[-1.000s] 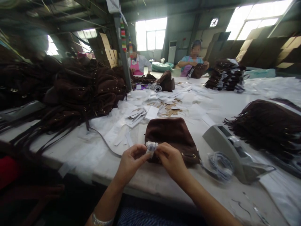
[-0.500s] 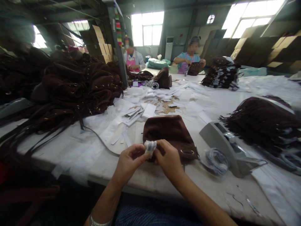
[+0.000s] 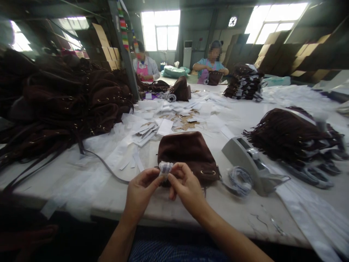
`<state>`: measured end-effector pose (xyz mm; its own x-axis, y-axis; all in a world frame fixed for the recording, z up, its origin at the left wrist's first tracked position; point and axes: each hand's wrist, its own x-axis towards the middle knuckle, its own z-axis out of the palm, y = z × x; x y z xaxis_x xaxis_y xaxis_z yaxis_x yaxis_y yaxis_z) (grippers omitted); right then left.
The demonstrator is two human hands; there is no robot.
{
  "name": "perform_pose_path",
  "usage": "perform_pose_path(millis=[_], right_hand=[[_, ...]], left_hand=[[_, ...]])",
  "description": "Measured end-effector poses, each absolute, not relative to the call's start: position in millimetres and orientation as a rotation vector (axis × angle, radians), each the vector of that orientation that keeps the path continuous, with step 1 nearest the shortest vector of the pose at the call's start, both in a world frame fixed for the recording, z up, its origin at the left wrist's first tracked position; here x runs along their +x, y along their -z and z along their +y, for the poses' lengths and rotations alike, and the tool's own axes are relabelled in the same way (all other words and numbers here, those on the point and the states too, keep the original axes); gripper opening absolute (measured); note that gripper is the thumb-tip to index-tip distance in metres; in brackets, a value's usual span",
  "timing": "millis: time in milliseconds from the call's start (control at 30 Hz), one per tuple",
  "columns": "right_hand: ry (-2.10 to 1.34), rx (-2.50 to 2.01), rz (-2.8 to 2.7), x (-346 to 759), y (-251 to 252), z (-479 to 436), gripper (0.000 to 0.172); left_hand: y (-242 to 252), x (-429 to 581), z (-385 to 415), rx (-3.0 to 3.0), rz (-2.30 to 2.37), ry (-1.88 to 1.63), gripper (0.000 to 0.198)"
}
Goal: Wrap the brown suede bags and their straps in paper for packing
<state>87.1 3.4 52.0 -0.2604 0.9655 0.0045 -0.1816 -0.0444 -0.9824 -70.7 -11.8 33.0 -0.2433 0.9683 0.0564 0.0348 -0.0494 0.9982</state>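
A small bundle in whitish wrapping (image 3: 165, 167) sits between my two hands, in front of the brown bag; what is inside it I cannot make out. My left hand (image 3: 141, 189) pinches its left side between thumb and fingers. On the other side, my right hand (image 3: 188, 185) grips it with thumb and bent fingers. The dark brown bag (image 3: 188, 147) lies flat on the table just beyond, its gold eyelets toward the lower right. A coil of wrapped strap (image 3: 240, 182) rests to the right of the bag.
A grey tape dispenser (image 3: 252, 165) stands to the right, by a stack of fringed brown bags (image 3: 294, 138). Brown bags are heaped (image 3: 68, 94) at left. Papers (image 3: 148, 133) litter the table (image 3: 215, 218). Two people work across it, one handling a brown bag (image 3: 214, 78).
The whole scene has shifted left in view as the camera turned right. My fingers have moved slightly around the wrapped bundle, and both hands still hold it.
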Motion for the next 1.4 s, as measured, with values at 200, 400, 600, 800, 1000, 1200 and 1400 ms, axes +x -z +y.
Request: perform_pose_path(millis=[200, 400, 600, 800, 1000, 1200, 1400], right_hand=[[-1.64, -0.883, -1.198, 82, -50, 5, 0.028], [-1.411, -0.995, -1.734, 115, -65, 20, 0.021], [-0.292, -1.183, -2.059, 182, -99, 90, 0.027], [-0.251, -1.012, -2.664, 224, -103, 154, 0.078], [-0.271, -1.13, -2.718, 231, -92, 154, 0.085], [-0.035, -1.367, -2.522, 245, -99, 82, 0.033], [0.005, -1.48, -2.634, 245, -54, 17, 0.063]], left_hand=[[-28, -73, -15, 1.213, 1.4, -1.488, 0.034], [-17, -81, -15, 1.204, 1.467, -1.368, 0.043], [-9, -90, -28, 1.232, 1.532, -1.285, 0.047], [-10, -103, -49, 1.512, 1.694, -1.17, 0.039], [0, -110, -38, 2.265, 1.758, -0.913, 0.055], [-7, -111, -6, 2.584, 1.497, -0.625, 0.052], [-20, -102, 22, 2.409, 1.605, -0.542, 0.06]])
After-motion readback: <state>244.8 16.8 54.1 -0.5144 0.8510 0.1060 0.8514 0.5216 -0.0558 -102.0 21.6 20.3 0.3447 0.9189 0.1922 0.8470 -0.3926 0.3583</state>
